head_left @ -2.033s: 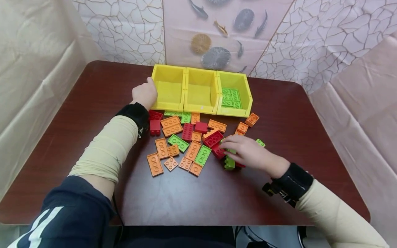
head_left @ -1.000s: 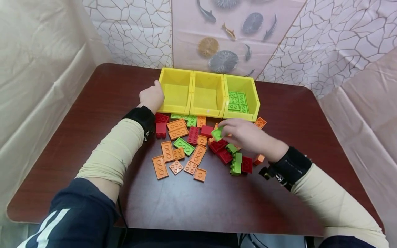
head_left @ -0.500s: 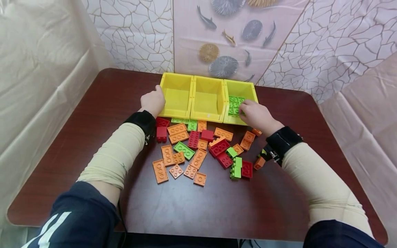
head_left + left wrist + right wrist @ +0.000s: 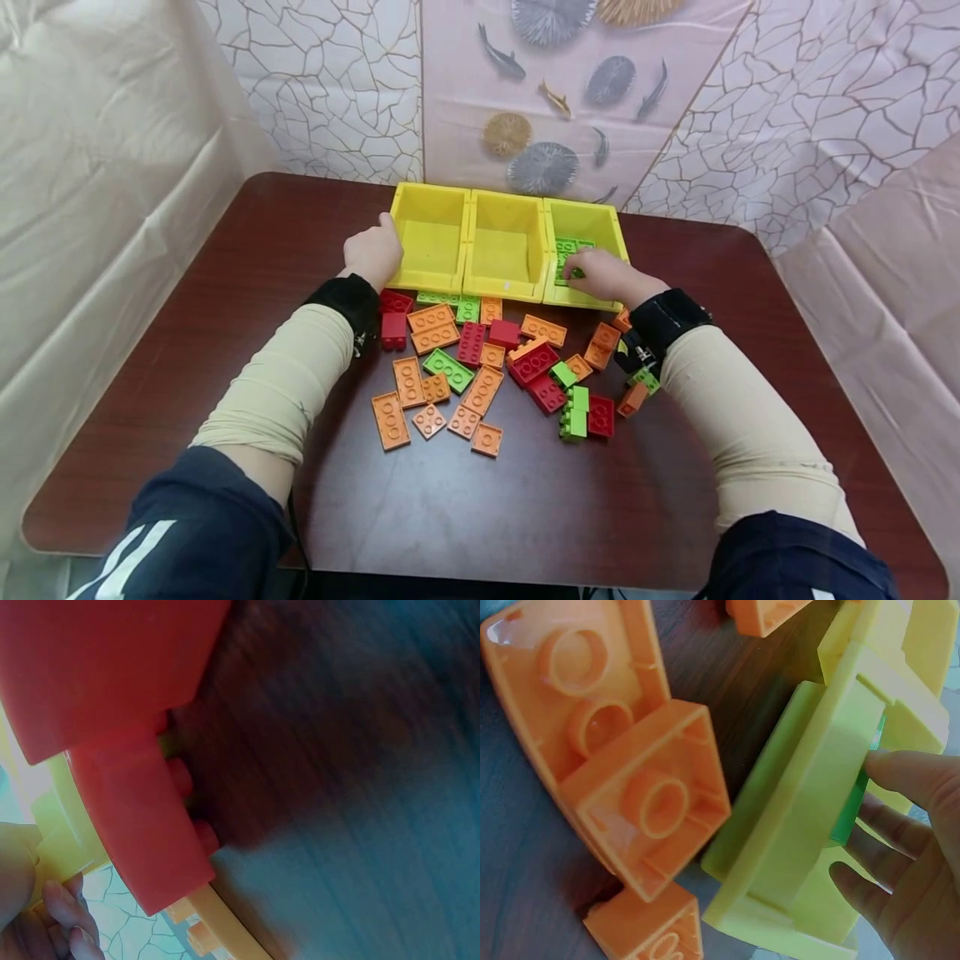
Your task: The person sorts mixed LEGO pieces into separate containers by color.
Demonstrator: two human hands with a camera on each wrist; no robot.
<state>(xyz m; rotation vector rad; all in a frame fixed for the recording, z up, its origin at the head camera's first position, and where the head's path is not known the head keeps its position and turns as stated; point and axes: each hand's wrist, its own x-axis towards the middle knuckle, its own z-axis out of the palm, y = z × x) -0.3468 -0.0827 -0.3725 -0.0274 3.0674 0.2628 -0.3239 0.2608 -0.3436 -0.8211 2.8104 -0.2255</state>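
My left hand (image 4: 372, 252) grips the left side wall of the yellow three-part bin (image 4: 504, 287); in the left wrist view its fingers (image 4: 71, 911) curl at the yellow edge. My right hand (image 4: 606, 275) reaches over the front of the right-hand compartment. In the right wrist view its thumb and fingers pinch a green brick (image 4: 849, 810) just inside the yellow wall. Beneath and beyond that hand, several green bricks (image 4: 574, 244) lie flat on the compartment floor, partly covered by the fingers. The left and middle compartments hold no bricks.
Loose toy bricks spread over the brown table (image 4: 450, 508) in front of the bin: orange (image 4: 391, 421), red (image 4: 534, 360) and green (image 4: 447, 370). Several orange bricks (image 4: 602, 344) and a green one (image 4: 645, 381) lie by the right wrist. A patterned cloth (image 4: 540, 100) hangs behind.
My right hand has picked a green brick from the pile and carried it up into the right-hand compartment. The left hand keeps its grip on the bin; the head view shifts slightly.
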